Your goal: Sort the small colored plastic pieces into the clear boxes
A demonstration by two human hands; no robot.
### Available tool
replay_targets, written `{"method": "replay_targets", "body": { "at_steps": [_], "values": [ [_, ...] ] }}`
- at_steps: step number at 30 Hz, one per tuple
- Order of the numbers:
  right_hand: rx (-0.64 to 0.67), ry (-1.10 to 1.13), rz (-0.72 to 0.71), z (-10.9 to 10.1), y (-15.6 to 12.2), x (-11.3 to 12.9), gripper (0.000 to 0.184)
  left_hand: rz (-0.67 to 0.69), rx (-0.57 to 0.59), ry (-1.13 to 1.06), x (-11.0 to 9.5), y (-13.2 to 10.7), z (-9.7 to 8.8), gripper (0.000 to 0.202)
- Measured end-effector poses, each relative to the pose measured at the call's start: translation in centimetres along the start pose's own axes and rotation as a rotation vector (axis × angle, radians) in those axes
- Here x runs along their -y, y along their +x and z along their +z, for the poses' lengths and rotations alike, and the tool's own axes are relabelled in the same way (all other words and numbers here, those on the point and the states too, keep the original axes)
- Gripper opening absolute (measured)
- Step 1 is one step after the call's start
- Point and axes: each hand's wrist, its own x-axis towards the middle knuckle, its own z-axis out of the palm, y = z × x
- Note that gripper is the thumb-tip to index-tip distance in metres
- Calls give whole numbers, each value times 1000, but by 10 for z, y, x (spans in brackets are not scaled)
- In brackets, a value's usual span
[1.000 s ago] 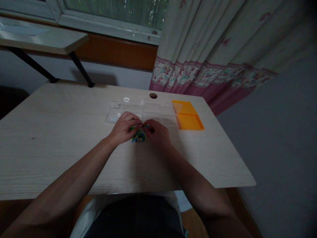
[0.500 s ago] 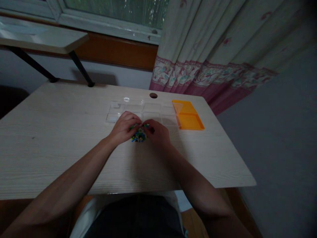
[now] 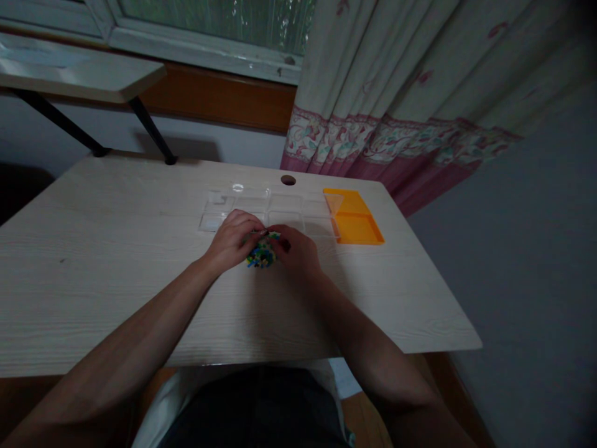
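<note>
A heap of small multicoloured pieces (image 3: pixel 261 256), blue, green, yellow, white and dark, lies on the table in front of me. From its left side my left hand (image 3: pixel 234 240) reaches over it, fingers bent and closed at the tips. My right hand (image 3: pixel 298 250) comes in from the right, its fingers also drawn together. Their fingertips meet just above the heap's far edge, at something small and dark that I cannot make out. Directly behind the hands is a clear plastic compartment box (image 3: pixel 286 203), partly covered by them.
An orange two-panel tray (image 3: pixel 360 229) stands at the right, overlapped by the clear box's end. Behind the box is a round hole (image 3: pixel 288 180) in the pale wooden table (image 3: pixel 116 249). A raised shelf (image 3: pixel 93 74) is at the back left, a curtain (image 3: pixel 373 134) at the back right.
Both hands stay almost in place with fingertips together over the heap. Their fingers have shifted only slightly, and a small dark bit now shows between the fingertips.
</note>
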Motion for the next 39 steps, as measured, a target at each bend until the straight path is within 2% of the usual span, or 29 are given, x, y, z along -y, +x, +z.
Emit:
{"method": "replay_targets", "body": {
  "at_steps": [17,39],
  "values": [
    [-7,-4,-38,-1,1,1,26,-23,-25,8,2,-2,2,16],
    [-10,22,-4,-2,1,2,25,-13,-5,-11,1,-1,0,16]
  ]
}}
